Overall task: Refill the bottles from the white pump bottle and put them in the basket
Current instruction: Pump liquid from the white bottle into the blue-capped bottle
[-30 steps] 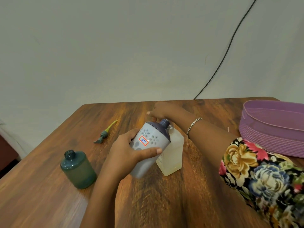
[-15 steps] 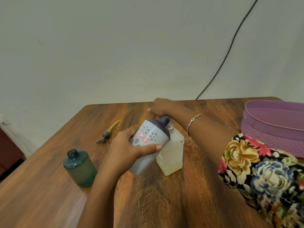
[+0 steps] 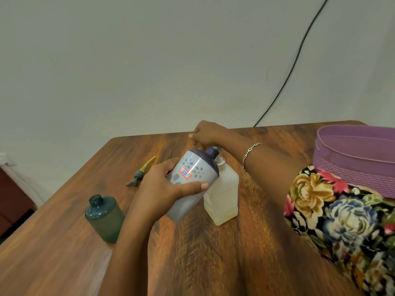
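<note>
The left hand (image 3: 162,189) wraps fingers and thumb round the pale grey plastic bottle with a dark blue shoulder (image 3: 192,182), holding it tilted above the wooden table (image 3: 213,253) with its neck close to the top of the translucent white square pump bottle (image 3: 224,195) just behind. If the neck sits off the spout, I judge liquid would run down its side. Farther back the right hand (image 3: 208,133) curls over the pump, its hold hidden, and a hard press could tip that bottle; the grey bottle's red-bordered sticker (image 3: 184,173) bears blue handwriting, unreadable.
</note>
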